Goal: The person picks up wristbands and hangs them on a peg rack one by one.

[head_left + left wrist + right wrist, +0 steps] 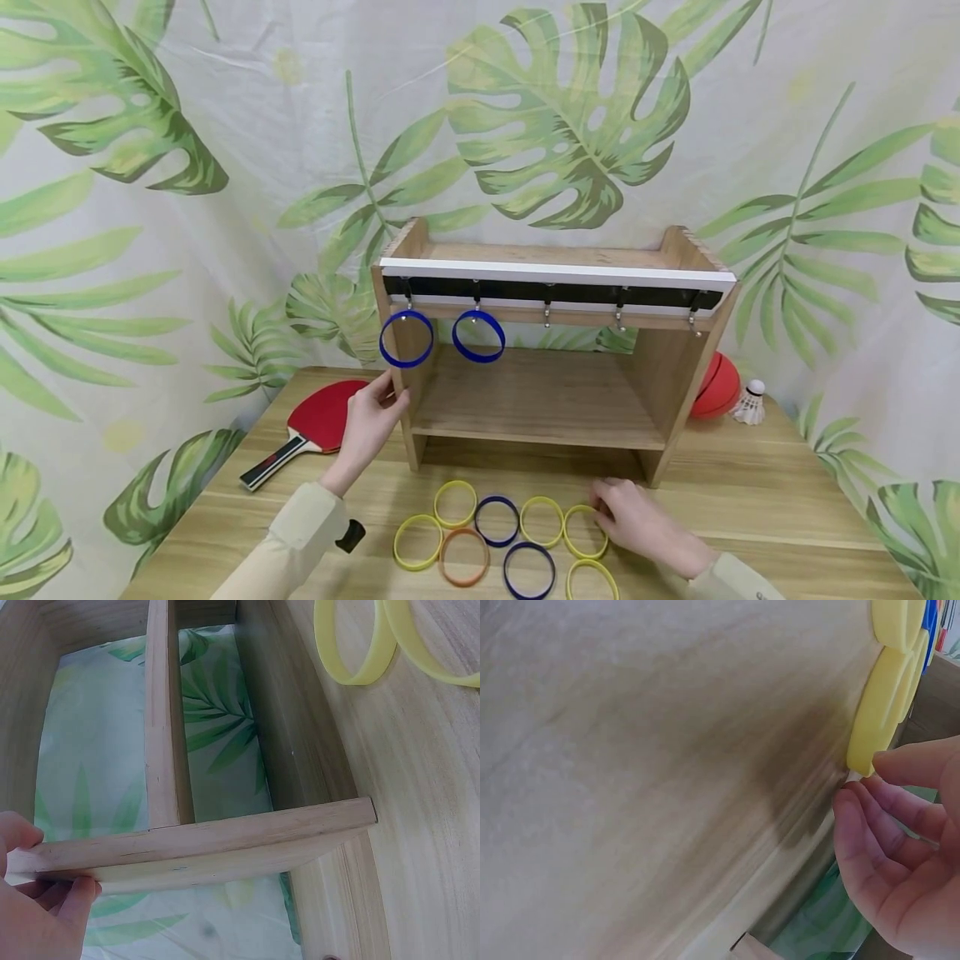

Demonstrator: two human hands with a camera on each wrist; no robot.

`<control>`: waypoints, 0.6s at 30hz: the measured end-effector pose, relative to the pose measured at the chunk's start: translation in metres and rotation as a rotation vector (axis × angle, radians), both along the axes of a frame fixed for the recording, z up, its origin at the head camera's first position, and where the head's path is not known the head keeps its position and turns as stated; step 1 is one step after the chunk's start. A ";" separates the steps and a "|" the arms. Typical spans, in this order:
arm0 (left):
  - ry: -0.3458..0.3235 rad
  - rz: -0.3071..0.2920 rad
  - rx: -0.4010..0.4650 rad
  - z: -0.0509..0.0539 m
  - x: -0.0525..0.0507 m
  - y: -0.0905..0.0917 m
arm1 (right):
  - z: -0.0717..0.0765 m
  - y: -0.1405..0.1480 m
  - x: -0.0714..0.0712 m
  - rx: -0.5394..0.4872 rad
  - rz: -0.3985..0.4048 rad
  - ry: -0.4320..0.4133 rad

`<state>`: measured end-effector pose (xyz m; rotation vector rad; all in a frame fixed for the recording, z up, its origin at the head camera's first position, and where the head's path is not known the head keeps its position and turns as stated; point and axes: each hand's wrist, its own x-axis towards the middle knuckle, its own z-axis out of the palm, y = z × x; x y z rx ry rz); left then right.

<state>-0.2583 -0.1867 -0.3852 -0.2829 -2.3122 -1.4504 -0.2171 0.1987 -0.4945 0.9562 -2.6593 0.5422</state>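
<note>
My left hand [372,419] grips the left side panel of a wooden rack [540,392]; in the left wrist view the thumb lies on one face of the panel [187,844] and the fingers on the other. Two blue rings [406,363] hang from the rack's two leftmost hooks. On the table, my right hand [637,521] pinches the edge of a yellow ring [586,554]. The right wrist view shows thumb and fingertips at that yellow ring's [871,727] rim. Beside it lie other yellow rings [418,567], two blue rings [529,597] and an orange ring [463,584].
Three bare metal hooks [547,317] line the right part of the rack's front bar. A red table tennis paddle [322,412] lies left of the rack. At its right are a red ball [718,387] and a shuttlecock [750,404]. A leaf-patterned cloth hangs behind.
</note>
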 end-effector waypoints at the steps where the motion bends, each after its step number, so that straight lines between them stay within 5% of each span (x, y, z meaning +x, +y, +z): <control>1: -0.002 0.001 -0.005 0.005 0.004 0.002 | 0.000 0.000 0.000 0.000 -0.003 -0.002; 8: 0.004 0.012 -0.022 0.003 0.002 0.003 | 0.000 -0.001 0.000 0.006 -0.017 0.017; 15: 0.008 0.020 -0.003 -0.025 -0.021 -0.008 | -0.001 0.001 -0.001 -0.036 -0.004 0.099; 18: 0.004 0.026 -0.002 -0.028 -0.023 -0.010 | 0.004 0.001 -0.002 -0.060 0.005 0.147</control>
